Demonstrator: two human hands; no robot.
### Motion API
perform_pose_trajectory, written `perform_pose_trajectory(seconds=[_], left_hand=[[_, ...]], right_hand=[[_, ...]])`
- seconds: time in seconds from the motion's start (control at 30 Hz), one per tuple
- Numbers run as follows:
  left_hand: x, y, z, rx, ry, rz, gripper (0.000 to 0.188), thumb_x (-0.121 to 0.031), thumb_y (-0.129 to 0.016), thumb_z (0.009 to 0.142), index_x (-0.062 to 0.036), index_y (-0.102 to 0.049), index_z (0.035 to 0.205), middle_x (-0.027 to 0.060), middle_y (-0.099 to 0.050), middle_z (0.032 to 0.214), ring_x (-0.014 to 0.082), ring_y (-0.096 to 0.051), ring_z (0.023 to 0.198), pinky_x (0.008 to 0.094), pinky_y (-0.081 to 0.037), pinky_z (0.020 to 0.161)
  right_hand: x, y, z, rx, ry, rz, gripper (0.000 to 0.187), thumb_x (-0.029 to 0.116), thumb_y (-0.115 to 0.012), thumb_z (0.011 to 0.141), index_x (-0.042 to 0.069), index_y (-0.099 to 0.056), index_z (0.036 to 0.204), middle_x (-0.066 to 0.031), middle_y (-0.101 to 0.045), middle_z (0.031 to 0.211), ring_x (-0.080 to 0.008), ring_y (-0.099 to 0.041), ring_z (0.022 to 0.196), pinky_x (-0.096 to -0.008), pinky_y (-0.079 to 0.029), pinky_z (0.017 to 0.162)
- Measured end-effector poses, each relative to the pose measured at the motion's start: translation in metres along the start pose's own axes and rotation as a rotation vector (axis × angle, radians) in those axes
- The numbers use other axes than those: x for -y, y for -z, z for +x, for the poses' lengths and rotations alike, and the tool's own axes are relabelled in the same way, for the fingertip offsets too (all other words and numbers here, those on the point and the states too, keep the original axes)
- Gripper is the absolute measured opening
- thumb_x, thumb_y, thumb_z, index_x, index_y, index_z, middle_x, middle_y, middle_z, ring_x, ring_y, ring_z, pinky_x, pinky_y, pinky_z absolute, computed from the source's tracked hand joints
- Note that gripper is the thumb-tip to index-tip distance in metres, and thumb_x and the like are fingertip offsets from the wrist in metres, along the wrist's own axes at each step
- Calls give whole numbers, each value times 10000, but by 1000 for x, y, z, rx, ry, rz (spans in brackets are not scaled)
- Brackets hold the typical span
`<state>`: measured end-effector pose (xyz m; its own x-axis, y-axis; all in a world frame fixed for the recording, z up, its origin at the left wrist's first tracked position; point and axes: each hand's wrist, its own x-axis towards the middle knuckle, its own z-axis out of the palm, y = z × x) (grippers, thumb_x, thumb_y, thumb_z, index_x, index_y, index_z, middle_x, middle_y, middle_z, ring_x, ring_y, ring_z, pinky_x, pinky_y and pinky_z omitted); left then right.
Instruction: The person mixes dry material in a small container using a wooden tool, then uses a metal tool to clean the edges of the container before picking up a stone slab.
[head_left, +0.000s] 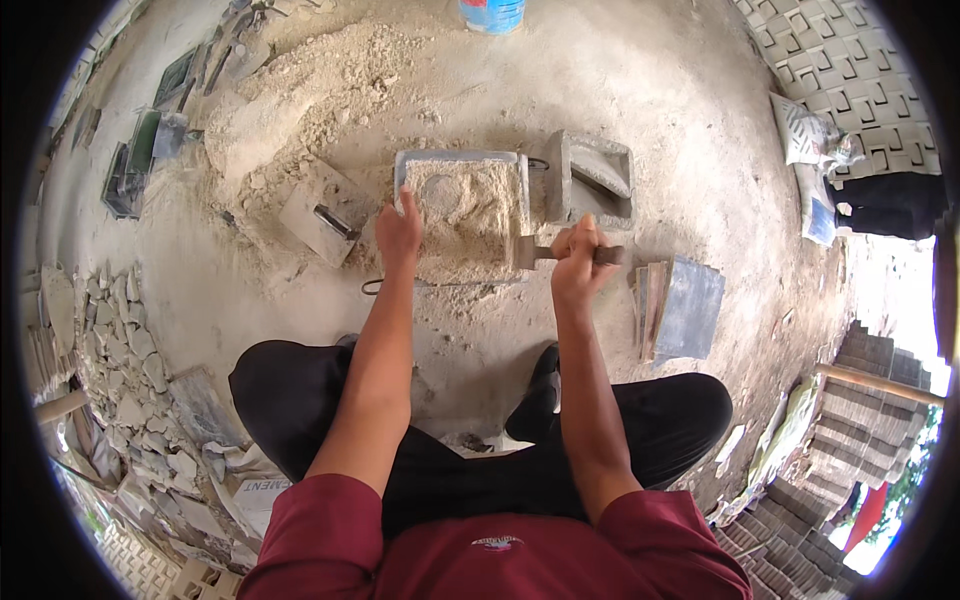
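Observation:
A rectangular metal mould (459, 155) filled with pale sandy powder (465, 240) lies on the ground in front of me; a round mark shows in the powder. My left hand (398, 235) grips its left rim, thumb lying along the edge. At the lower right corner, a scraper (527, 253) with a flat blade touches the mould's side. My right hand (580, 257) is closed around its handle. Just beyond that hand is a grey open box (560, 180) holding grey powder and a slanted slab. Left of the mould, a steel trowel with a metal handle (335, 222) lies flat.
Loose sandy powder (300, 110) is heaped at the far left. Grey plates (690, 308) lean in a stack at right. Broken tile pieces (130, 370) pile up at left, and stacked tiles (860, 400) stand at far right. A blue bucket (492, 14) is at the far edge.

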<state>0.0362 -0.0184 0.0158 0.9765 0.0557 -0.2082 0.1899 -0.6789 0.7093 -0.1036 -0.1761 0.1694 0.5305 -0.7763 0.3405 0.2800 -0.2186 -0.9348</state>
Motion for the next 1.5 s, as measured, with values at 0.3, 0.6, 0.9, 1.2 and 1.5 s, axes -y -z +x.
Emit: perform_pose_trajectory(seconds=[0.3, 0.6, 0.9, 1.2, 1.5], left_hand=[[-1, 3, 1, 11, -1, -5, 753, -572, -349, 890, 134, -598, 967, 339, -597, 945, 459, -570, 949, 490, -437, 841], [-8, 7, -3, 43, 44, -6, 816, -619, -318, 887, 146, -591, 969, 348, -587, 954, 467, -558, 963, 500, -421, 848], [-4, 8, 0, 68, 74, -1, 799, -624, -332, 883, 127, -596, 956, 328, -593, 945, 459, -561, 955, 490, -434, 831], [0, 3, 0, -75, 12, -121, 841, -662, -288, 875, 118, -593, 948, 328, -591, 954, 460, -564, 938, 501, -435, 809], [-6, 7, -4, 4, 48, -94, 848, -660, -281, 882, 132, -582, 929, 320, -592, 905, 454, -574, 897, 498, -434, 778]], right_hand=[[-13, -1, 7, 29, 27, 86, 437, 157, -457, 932, 53, -388, 513, 9, -387, 444, -45, -313, 423, -250, -226, 398], [-15, -15, 20, -34, -105, -155, 456, 159, -489, 927, 41, -408, 494, 16, -407, 449, -51, -353, 422, -262, -237, 394], [-17, -30, 37, -32, -57, -42, 477, 194, -501, 931, 53, -375, 493, 15, -394, 452, -50, -331, 423, -249, -215, 387], [-6, -35, 33, 38, -10, -19, 463, 146, -471, 936, 67, -361, 494, 24, -379, 450, -48, -317, 414, -247, -214, 392], [-15, -29, 41, 39, -26, -4, 466, 160, -492, 933, 43, -398, 492, 27, -387, 452, -47, -341, 424, -247, -237, 399]])
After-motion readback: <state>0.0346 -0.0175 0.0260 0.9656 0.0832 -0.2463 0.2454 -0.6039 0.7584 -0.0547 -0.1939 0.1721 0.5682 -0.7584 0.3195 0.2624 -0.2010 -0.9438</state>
